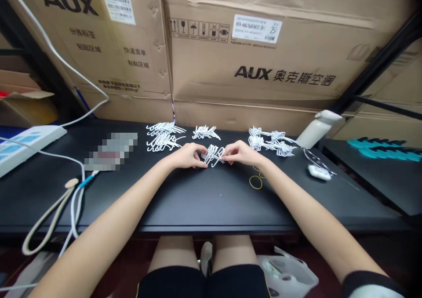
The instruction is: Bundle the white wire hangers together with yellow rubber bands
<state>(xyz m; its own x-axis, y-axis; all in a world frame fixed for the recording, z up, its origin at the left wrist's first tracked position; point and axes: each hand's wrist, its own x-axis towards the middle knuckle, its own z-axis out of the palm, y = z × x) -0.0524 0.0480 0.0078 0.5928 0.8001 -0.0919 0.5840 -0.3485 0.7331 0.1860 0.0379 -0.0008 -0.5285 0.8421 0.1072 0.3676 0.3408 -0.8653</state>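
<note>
A small bunch of white hooks (213,154) lies on the black table between my two hands. My left hand (188,156) closes on the bunch's left end, thumb in front and fingers behind. At the right end, my right hand (242,153) pinches a hook between thumb and fingers. Behind my hands are more white hooks, in loose rows (162,136) at the left and a smaller pile (206,132) in the middle. Bundled white hooks (284,148) sit beyond my right hand. Yellow rubber bands (256,182) lie beside my right forearm, which partly covers them.
Large cardboard boxes (204,65) stand along the table's back. A white bottle (318,129) and a white earphone case (319,172) are at the right. Leftward are a blurred-out phone-like object (112,152), a power strip (31,144) and white cables (77,201).
</note>
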